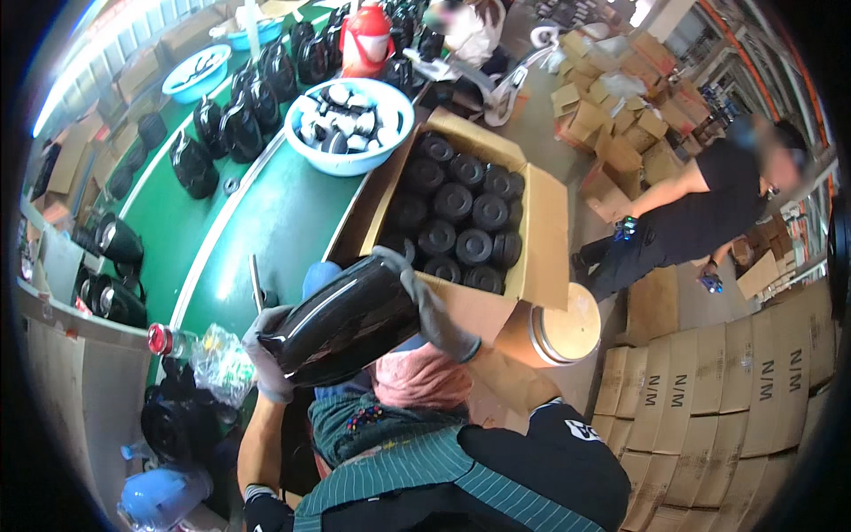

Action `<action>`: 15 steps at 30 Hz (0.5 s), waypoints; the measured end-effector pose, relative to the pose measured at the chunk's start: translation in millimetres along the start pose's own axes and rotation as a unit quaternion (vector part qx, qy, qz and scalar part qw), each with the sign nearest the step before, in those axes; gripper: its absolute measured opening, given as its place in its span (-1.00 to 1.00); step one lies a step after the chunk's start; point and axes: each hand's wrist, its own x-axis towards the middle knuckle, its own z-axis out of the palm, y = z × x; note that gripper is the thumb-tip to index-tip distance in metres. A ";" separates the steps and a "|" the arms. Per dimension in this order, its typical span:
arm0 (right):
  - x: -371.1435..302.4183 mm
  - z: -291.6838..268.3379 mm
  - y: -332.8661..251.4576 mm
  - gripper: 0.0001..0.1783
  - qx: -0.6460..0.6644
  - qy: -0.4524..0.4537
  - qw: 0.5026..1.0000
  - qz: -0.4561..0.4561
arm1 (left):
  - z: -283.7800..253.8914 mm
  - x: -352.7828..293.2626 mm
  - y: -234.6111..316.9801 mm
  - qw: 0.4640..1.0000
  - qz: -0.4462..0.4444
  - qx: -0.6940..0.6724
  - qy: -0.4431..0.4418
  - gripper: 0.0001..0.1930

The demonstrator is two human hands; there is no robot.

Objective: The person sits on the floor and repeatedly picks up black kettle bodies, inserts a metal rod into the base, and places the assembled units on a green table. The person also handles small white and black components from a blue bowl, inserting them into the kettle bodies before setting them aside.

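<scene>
A glossy black, rounded jug-like body point(341, 324) lies tilted across my lap, held between both hands. My left hand point(269, 355), in a grey glove, is closed round its lower left end. My right hand point(434, 310), also gloved, grips the upper right end, fingers curled over the rim. Just beyond it stands an open cardboard box point(545, 226) packed with black round ribbed parts point(454, 204). A pink cloth point(424, 381) covers my lap beneath the body.
A green workbench point(266, 217) carries a light-blue basin point(350, 164) of black and white parts, several black jugs point(241, 131) and a red bucket point(366, 44). A round drum point(567, 324) stands at right, near stacked cartons point(709, 390). A person point(700, 195) stands farther off.
</scene>
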 end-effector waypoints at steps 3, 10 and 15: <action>12.4 -31.2 13.5 -0.19 -0.029 -0.087 0.996 -0.009 | 8.9 -8.3 -5.4 0.972 0.041 0.230 0.034 -0.70; 43.0 -65.4 14.6 -0.26 -0.110 -0.115 0.979 0.125 | 6.5 -84.6 -79.7 0.900 0.175 0.384 -0.106 -0.31; 22.4 -51.1 50.9 -0.12 -0.336 -0.232 0.911 -0.055 | -48.6 -47.4 -51.5 0.844 0.153 0.423 -0.292 -0.44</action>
